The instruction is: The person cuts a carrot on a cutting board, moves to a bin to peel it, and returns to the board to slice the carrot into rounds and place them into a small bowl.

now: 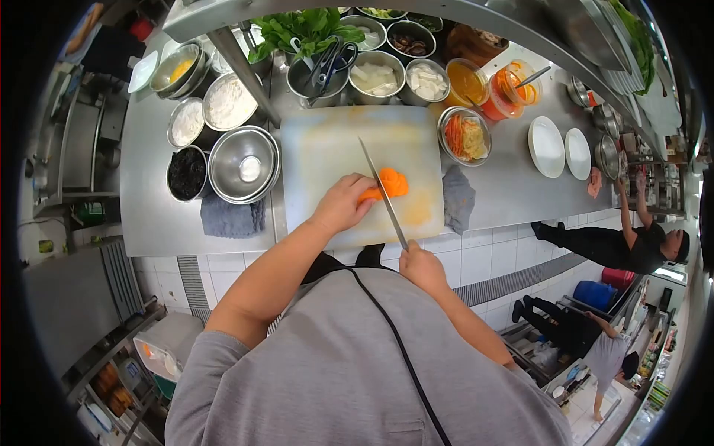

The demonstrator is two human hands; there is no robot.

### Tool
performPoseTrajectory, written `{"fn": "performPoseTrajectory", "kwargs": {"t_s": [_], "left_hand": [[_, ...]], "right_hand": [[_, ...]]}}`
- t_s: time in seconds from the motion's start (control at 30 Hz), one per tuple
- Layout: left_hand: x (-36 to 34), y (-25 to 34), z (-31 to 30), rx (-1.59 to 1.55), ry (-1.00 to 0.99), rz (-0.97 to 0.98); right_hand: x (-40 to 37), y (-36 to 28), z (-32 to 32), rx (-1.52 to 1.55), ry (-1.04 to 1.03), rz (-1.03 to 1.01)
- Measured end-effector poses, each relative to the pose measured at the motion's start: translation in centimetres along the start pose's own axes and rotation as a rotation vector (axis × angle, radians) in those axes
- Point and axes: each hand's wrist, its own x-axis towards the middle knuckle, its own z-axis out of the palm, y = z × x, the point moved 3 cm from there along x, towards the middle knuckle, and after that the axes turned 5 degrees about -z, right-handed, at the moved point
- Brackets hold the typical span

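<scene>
My left hand (343,204) is closed on an orange carrot (370,195), pressing it on the white cutting board (327,152) with bent fingertips near the cut end. My right hand (422,266) wraps round the handle of a long kitchen knife (391,212) at the board's near edge. The blade slants away to the upper left, over the carrot, just right of my left fingers. Thin round carrot slices (396,183) lie overlapped on the blade's right side. Most of the knife handle is hidden in my right hand.
Left of the board stand stacked steel bowls (230,160) and a bowl of black strips (187,175). Behind are bowls of cut vegetables (375,76). A bowl of shredded vegetables (467,137) and a grey cloth (459,197) lie right. A steel shelf (357,9) hangs overhead. Two people are at the right.
</scene>
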Motion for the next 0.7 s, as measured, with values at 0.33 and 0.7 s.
{"fn": "performPoseTrajectory", "kwargs": {"t_s": [0.33,0.7], "left_hand": [[-0.1,0.1,-0.2,-0.016,-0.021,-0.031],[-0.2,-0.2,-0.3,-0.018,-0.009,-0.016]], "right_hand": [[0.2,0.3,-0.4,-0.006,0.048,-0.052],[-1.5,0.1,-0.6,-0.063,-0.005,0.012]]}}
